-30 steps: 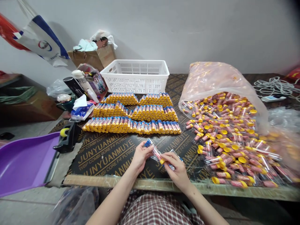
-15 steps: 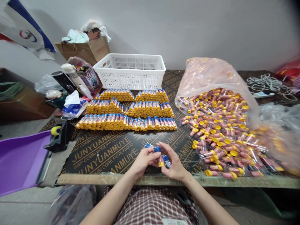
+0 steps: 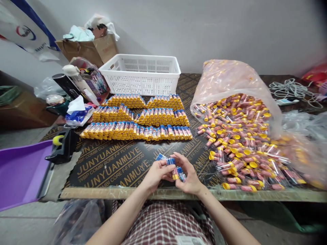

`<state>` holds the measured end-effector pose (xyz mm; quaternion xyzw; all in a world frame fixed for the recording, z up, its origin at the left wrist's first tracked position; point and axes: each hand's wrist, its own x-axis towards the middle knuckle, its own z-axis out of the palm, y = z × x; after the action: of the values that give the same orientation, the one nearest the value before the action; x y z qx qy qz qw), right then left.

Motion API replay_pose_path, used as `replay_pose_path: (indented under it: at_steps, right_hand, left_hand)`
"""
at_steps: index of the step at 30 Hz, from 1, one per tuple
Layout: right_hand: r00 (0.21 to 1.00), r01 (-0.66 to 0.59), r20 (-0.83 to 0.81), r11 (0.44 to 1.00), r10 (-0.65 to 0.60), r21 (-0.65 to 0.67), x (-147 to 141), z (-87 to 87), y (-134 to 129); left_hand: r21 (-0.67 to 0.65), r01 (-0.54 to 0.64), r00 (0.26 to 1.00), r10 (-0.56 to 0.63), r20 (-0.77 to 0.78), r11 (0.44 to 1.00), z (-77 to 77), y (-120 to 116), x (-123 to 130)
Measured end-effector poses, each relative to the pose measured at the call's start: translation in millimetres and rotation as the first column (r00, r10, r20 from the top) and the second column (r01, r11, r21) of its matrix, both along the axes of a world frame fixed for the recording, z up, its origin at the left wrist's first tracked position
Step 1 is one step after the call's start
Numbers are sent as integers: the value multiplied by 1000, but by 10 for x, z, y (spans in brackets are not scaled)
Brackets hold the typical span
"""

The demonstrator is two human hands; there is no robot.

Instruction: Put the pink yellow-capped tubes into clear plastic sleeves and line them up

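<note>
My left hand (image 3: 155, 175) pinches a small plastic tube (image 3: 172, 169) with a yellow end and a blue band, held tilted above the table's front edge. My right hand (image 3: 187, 173) curls around its other side, the fingertips at the tube's blue top. A blue-and-white printed piece (image 3: 181, 174) shows inside the curl of my right hand; whether it is gripped or lies beneath, I cannot tell. Another blue printed piece, like a label sheet (image 3: 160, 157), sticks out beyond my left fingers. Rows of stacked tubes with blue labels and yellow ends (image 3: 138, 131) lie behind my hands.
On the right, a translucent bag (image 3: 230, 75) spills a heap of pink tubes with yellow caps (image 3: 242, 143). A white basket (image 3: 141, 81) stands at the back. To the left are a tape dispenser (image 3: 62, 146), tissues (image 3: 78, 114), bottles (image 3: 74, 76) and a purple dustpan (image 3: 22, 173).
The view has shifted slightly. Both hands stay together around the tube, with only small finger movement; the tube's blue top shows a little more.
</note>
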<state>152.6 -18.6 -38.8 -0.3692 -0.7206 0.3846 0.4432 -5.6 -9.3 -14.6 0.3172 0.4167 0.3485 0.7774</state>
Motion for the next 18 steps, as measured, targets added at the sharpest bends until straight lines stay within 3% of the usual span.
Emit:
replay_pose_path:
  at_steps: [8,10,11,12,13,15,16,18]
  right_hand:
    - [1000,-6,2,1000,6,-1,-35,1,-10]
    - [1000,-4,29,1000,4,30,12,18,99]
    - [999,8,46,998,-11,64,55,32,203]
    - [997,35,66,994,-42,106,110,47,341]
    - [992,73,91,986,-88,150,174,60,508]
    - [961,175,171,957,-217,231,308,74,901]
    - [933,207,236,943,-270,259,369,71,1102]
    - [893,201,341,938,-294,282,456,44,1459]
  left_hand:
    - [2,3,1000,-3,2,1000,-5,8,6]
    - [49,-20,997,23,-75,999,-59,45,-33]
    - [110,-40,981,60,-185,993,-100,71,-68]
    - [195,-51,931,118,-345,979,-149,101,-113]
    - [293,-33,828,191,-527,955,-203,131,-166]
    - [431,106,501,326,-802,896,-319,186,-276]
    - [446,191,351,364,-863,874,-375,208,-325]
    - [420,304,188,378,-906,855,-469,242,-399]
